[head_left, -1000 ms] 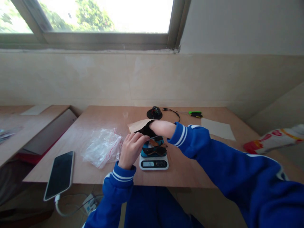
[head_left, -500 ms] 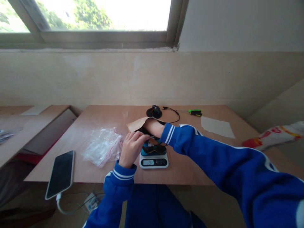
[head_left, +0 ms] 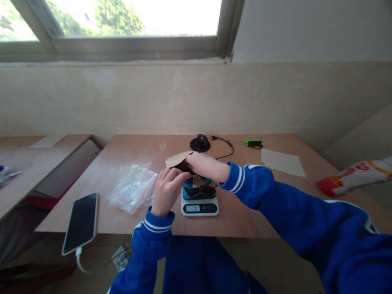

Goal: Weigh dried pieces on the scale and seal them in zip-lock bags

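Left hand (head_left: pixel 168 185): thumb and fingers pinched on the near rim of a kraft-paper bag (head_left: pixel 177 160), probably to keep its mouth open for the right hand (head_left: pixel 192 161), which is partly inside; those fingers are hidden, grip cannot be told. Bag is at the far side of a digital scale (head_left: pixel 200 209); contact hidden. Mouth gapes toward the person; visible rim runs left-right, right end farther off. Long axis unclear, arm covers the body. Scale faces the near edge of the table (head_left: pixel 245 222), presumably for easy reading; display appears to show 185. Plastic bags (head_left: pixel 133 188) lie toward the left edge; 1 green-and-black screwdriver (head_left: pixel 253 142) lies near the far edge.
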Demonstrator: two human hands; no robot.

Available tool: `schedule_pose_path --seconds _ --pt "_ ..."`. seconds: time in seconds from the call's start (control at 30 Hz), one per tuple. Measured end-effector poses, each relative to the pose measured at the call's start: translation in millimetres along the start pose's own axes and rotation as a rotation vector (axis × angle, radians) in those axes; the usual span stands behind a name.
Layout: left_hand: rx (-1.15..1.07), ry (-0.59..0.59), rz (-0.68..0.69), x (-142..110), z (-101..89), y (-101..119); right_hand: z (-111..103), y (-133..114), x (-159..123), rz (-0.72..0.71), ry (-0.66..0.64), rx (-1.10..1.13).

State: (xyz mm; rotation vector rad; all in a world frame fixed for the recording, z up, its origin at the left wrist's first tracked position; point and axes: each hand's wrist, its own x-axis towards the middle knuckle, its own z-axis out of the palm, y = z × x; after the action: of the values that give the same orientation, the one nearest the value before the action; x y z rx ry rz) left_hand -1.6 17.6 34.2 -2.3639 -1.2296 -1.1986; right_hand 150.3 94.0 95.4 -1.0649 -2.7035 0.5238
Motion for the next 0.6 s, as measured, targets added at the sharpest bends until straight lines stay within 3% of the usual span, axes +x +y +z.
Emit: schedule_pose_path --seconds 0.2,0.47,0.6 --pt "0.020 0.017 0.045 -3 -1.3 -3 -18 4 -14 -0.066 0.001 0.168" --pt "0.005 0.061 0.079 -9 0.1 -2 -22 9 -21 -0.057 0.002 0.216" --pt "0.017 0.069 0.069 -10 0.9 -4 -23 15 -22 -0.088 -0.040 0.375"
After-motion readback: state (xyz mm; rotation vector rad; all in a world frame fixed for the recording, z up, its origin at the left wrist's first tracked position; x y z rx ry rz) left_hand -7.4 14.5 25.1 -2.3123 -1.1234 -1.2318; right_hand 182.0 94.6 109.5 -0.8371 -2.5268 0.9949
